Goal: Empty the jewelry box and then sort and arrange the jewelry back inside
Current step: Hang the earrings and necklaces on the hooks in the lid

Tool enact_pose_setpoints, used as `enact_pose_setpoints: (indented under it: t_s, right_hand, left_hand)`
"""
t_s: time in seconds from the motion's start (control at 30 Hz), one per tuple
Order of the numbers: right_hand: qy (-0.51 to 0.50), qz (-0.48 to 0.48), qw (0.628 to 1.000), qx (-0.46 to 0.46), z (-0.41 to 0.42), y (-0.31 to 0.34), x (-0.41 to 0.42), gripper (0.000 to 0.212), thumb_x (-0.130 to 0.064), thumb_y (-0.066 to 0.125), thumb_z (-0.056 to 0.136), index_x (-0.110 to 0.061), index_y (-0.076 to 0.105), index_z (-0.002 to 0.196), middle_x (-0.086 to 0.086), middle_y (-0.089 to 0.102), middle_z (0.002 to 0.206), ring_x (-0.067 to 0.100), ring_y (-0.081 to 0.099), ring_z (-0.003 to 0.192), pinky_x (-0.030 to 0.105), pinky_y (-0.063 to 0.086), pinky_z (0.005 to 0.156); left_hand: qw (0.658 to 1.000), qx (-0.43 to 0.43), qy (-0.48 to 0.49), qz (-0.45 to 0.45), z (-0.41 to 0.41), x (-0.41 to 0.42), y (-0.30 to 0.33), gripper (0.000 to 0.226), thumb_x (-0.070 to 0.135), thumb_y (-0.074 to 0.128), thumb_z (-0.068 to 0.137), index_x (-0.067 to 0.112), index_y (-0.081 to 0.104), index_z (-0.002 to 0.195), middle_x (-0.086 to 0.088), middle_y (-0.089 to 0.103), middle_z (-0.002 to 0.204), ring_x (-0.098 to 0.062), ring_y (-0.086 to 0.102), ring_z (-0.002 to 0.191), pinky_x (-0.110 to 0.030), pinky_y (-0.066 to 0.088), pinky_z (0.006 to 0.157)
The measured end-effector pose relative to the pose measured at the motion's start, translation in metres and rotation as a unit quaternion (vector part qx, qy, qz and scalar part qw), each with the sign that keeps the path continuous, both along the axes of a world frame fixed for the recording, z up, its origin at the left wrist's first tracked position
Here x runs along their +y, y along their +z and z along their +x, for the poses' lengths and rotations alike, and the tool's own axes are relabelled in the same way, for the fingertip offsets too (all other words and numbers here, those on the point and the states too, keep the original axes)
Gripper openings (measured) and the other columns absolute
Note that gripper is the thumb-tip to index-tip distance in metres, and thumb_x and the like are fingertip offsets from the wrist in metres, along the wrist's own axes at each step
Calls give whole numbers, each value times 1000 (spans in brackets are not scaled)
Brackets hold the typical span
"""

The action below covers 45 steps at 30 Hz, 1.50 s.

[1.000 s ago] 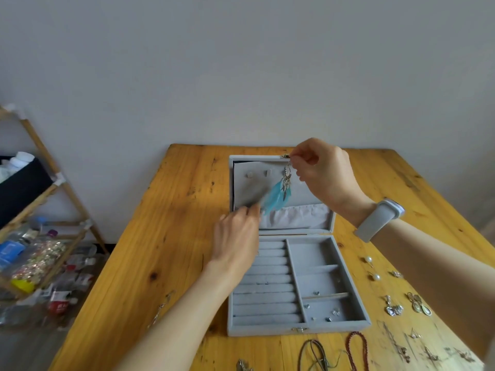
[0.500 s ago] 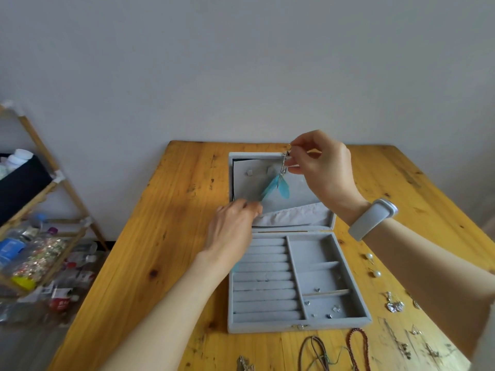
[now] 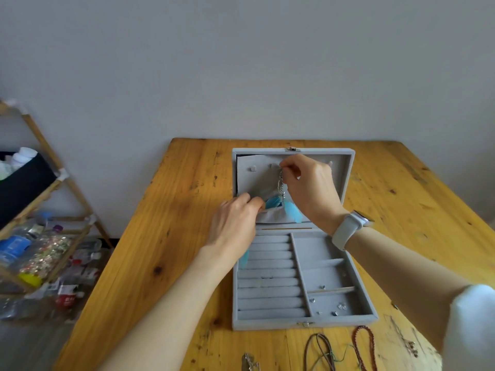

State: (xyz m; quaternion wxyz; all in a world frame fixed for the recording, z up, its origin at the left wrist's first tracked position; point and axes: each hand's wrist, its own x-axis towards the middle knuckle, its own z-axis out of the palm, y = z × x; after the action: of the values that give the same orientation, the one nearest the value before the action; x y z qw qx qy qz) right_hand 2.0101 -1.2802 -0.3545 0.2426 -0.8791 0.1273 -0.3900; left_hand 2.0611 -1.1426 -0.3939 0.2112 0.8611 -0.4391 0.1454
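A: Your right hand (image 3: 308, 188) has come down with the feather earring (image 3: 285, 202); the blue feathers now hang at the lid pocket (image 3: 273, 216).

B: And your grip?

A: Right fingers pinch its metal top. Your left hand (image 3: 235, 223) pinches the pocket's edge, holding it open. The jewelry box (image 3: 345, 274) lies open on the tabletop (image 3: 171, 210), necklaces (image 3: 340, 349) near its front.

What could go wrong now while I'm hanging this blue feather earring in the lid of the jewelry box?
The feather earring dangles from your right hand over the lid pocket that your left hand is holding; the feathers might crumple if they get tucked in. Another blue feather peeks out under your left wrist and could be crushed. Small loose pieces in the jewelry box may scatter if it gets bumped.
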Motion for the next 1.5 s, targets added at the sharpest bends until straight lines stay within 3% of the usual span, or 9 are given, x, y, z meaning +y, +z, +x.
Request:
enact_pose_setpoints:
  t_s: [0.27,0.57,0.7,0.87,1.0,1.1,1.2,1.33,1.5]
  right_hand:
    - [-72,58,996,1,8,7,12,16,-6,46,89,-3,61,93,10,67,88,20,54,75,25,41,67]
    - [-78,18,997,-7,13,-2,16,17,-7,47,90,-2,63,94,13,64,94,29,58,83,34,45,70]
    - [-55,53,997,-26,11,-11,18,24,-4,48,91,-4,65,108,13,60,106,25,57,95,22,40,79]
    - [-24,73,997,-2,9,-20,28,37,0,42,92,-5,50,128,13,52,115,22,49,107,13,32,86]
    - [-19,67,998,-1,7,-26,31,40,1,41,91,-6,46,130,12,52,119,25,50,110,30,43,92]
    - [-20,80,997,10,4,-30,28,43,1,42,90,-9,47,131,9,50,113,22,48,108,24,41,84]
    - [-8,134,991,6,-4,-32,26,37,-1,44,90,-11,52,125,1,45,102,18,51,97,20,39,81]
    - [57,137,989,21,-23,-39,27,20,-4,50,88,-10,64,101,-3,53,91,12,53,76,15,39,67]
    - [110,198,972,55,-33,-38,33,10,-7,57,86,-14,64,88,-15,51,75,2,51,62,9,35,60]
  left_hand:
    - [1000,2,-7,-20,-2,1,1,29,0,49,89,12,62,112,-9,60,101,-26,58,87,-24,34,67]
    - [1000,-7,1,-14,-7,3,3,28,-3,55,85,9,64,109,-10,62,96,-27,60,85,-25,34,66]
    - [1000,-23,10,-10,-5,2,0,27,-11,72,65,7,70,85,-10,63,72,-28,60,59,-25,30,55]
    - [1000,-21,10,-16,-8,1,-1,29,-11,67,70,6,69,94,-11,63,79,-30,61,68,-26,32,57]
    - [1000,-21,-3,-13,-6,2,-1,27,-11,62,75,4,68,96,-13,63,81,-30,61,70,-27,36,59]
    - [999,-15,-21,-21,-3,1,-4,24,-6,57,83,5,66,101,-12,62,87,-29,60,76,-28,42,61]
    - [988,95,-28,-114,-1,1,-3,21,6,51,91,6,64,108,-9,62,94,-23,58,85,-24,44,70]
    - [922,293,-4,-253,-1,5,4,15,14,52,91,14,55,106,5,55,70,-6,52,67,-8,37,60]
    - [863,418,-3,-286,-3,12,7,14,21,43,96,23,55,104,8,55,80,-2,52,70,-9,42,56]
